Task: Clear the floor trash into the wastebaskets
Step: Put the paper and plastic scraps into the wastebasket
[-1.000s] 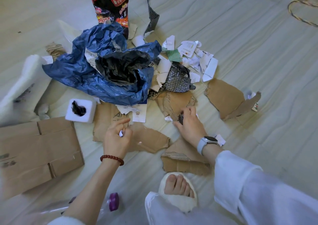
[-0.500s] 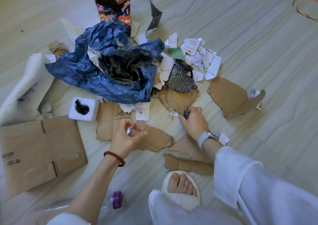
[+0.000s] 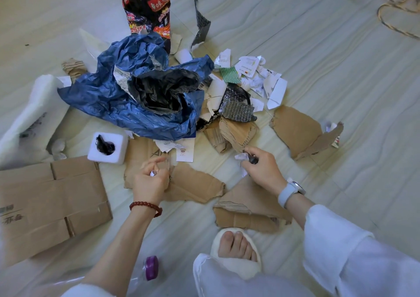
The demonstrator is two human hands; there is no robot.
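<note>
Crouching over the floor trash. Far left: flattened cardboard box point(image 3: 48, 202) lying flat, a white foam block point(image 3: 106, 148) just beyond its far corner. My left hand point(image 3: 151, 182), bead bracelet at the wrist, hovers above a torn cardboard sheet point(image 3: 193, 185); its fingers point(image 3: 156, 161) curl round a small white paper scrap point(image 3: 152, 173). Centre, beyond both hands: crumpled blue plastic bag point(image 3: 109, 97) heaped on the pile, black snack packet point(image 3: 147, 8) standing behind it. My right hand point(image 3: 263, 170), watch on the wrist, pinches a dark scrap point(image 3: 251, 159) with a bit of white paper beside it. Right of that: torn white papers point(image 3: 261, 78) scattered, then a brown cardboard piece point(image 3: 295, 128) flat on the floor.
</note>
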